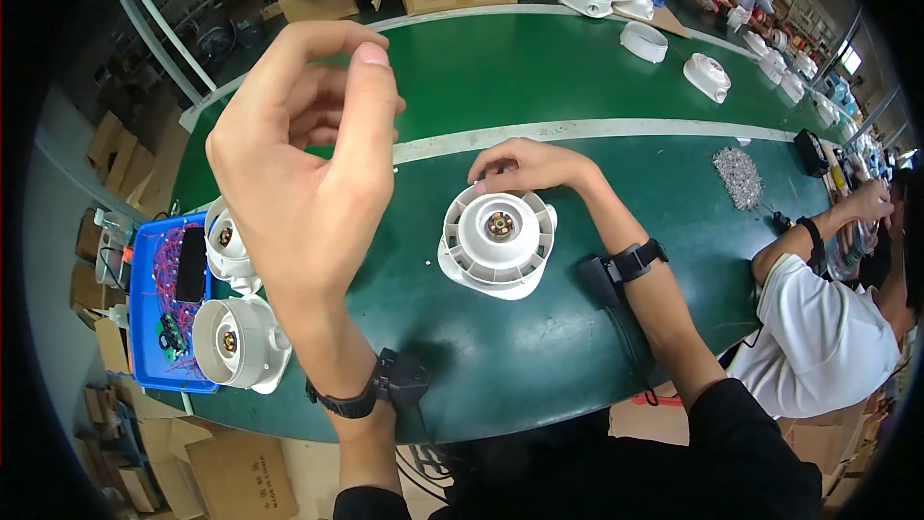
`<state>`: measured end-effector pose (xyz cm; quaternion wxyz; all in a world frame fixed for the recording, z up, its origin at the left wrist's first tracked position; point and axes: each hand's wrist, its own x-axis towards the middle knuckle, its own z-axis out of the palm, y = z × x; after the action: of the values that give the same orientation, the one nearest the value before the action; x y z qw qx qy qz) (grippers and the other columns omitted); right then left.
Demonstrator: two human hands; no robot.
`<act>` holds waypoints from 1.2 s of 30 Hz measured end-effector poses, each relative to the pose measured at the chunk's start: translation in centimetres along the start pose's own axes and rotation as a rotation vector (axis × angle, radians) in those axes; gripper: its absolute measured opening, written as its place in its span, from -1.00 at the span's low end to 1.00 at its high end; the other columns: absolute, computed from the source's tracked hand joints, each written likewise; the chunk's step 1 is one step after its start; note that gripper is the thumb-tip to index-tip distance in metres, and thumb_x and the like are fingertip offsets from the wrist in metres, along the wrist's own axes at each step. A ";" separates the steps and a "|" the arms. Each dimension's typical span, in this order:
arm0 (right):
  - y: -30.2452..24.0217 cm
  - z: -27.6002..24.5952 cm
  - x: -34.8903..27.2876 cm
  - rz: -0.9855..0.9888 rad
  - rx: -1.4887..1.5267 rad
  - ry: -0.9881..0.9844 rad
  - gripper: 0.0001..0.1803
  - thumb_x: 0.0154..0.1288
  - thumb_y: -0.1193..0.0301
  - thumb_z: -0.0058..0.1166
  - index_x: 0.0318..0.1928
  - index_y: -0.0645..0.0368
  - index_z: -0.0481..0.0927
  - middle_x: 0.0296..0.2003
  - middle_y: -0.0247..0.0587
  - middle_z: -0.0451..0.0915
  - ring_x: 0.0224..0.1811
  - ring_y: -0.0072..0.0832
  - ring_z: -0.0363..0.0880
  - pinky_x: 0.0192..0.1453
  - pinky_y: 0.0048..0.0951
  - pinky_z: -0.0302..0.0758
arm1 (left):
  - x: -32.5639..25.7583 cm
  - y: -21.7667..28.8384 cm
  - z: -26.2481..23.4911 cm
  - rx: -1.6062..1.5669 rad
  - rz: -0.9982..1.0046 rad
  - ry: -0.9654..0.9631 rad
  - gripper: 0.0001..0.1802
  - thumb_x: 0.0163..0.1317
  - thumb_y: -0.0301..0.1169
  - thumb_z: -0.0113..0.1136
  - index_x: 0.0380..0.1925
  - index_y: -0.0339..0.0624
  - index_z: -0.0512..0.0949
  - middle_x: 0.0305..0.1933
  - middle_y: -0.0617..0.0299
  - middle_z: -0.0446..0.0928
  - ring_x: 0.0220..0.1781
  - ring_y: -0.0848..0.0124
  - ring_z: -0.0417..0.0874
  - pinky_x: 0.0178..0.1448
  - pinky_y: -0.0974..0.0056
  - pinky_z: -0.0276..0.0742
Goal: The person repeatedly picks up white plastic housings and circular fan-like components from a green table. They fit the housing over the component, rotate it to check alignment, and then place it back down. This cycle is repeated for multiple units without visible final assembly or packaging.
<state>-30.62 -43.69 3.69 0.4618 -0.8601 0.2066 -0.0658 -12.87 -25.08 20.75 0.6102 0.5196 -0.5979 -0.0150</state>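
My left hand [308, 164] is raised above the table, close to the camera. Its thumb and index finger come together in a pinch with the other fingers curled; whatever they hold, if anything, is hidden. A white round plastic housing [481, 274] stands upright in front of me, with ribbed compartments around its rim and a small metallic part in its central opening. At its far edge, my right hand [525, 166] curls its fingers over the rim and grips it. Both wrists wear black bands with small devices.
Left of me, a blue tray [144, 347] holds red wires, a phone-like black slab and a green circuit board, beside two white housings [214, 342]. A pile of small metal parts [738, 178] lies at the right. More housings [707, 77] stand farther back. A co-worker in white [828, 337] sits right.
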 end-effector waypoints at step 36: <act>8.2 -2.6 -1.2 0.215 0.283 0.771 -0.75 0.36 0.45 -0.04 -0.09 0.27 0.65 -0.34 -0.29 0.67 -0.32 -0.62 0.58 -0.31 -0.56 0.54 | 0.5 -14.5 -10.6 0.556 -0.539 -0.691 -0.36 0.07 -0.42 0.31 0.22 -0.23 0.44 0.06 -0.10 0.61 0.07 0.19 0.65 0.13 0.18 0.56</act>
<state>-34.90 -49.17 -1.48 0.4685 -0.6743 0.4415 -0.3619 3.94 -25.48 14.33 0.1905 0.7623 -0.5909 -0.1827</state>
